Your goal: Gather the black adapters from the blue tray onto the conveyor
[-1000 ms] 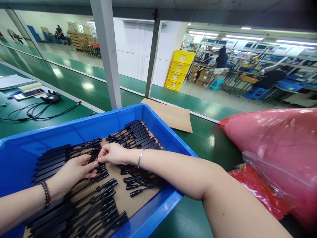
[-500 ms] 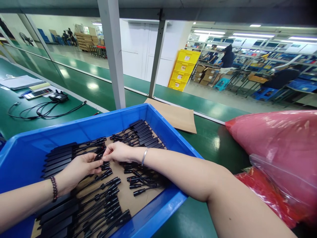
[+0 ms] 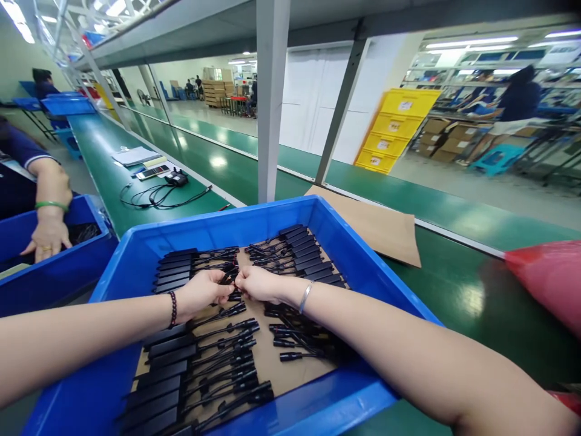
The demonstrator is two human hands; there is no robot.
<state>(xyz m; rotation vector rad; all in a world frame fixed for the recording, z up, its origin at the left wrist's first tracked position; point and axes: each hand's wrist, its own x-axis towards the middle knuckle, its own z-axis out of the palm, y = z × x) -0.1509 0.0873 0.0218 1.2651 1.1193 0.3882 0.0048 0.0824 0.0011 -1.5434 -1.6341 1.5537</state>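
A large blue plastic bin (image 3: 222, 217) holds rows of flat black modules (image 3: 158, 375) with short black cables ending in round connectors (image 3: 290, 357). A brown cardboard sheet (image 3: 267, 378) lies under them. Over the middle of the bin, my left hand (image 3: 200, 297) is closed, thumb and fingers pinching a black cable end, mostly hidden by the fingers. Almost touching it, my right hand (image 3: 261, 283) is also closed in a pinch at the same cable end. The cable's far end is lost among the other black parts.
To the left, a co-worker's hand (image 3: 51, 236) reaches into another blue bin (image 3: 97, 272). On the green bench lie a black adapter with cable (image 3: 176, 177), a phone (image 3: 152, 172) and papers (image 3: 136, 155). Brown cardboard (image 3: 381, 230) and a pink bag (image 3: 549, 272) are at right; a post (image 3: 271, 103) rises behind the bin.
The view has swung left, bringing the co-worker and second bin into sight, while the pink bag has mostly left the frame. Both hands remain pinched together over the bin's middle.
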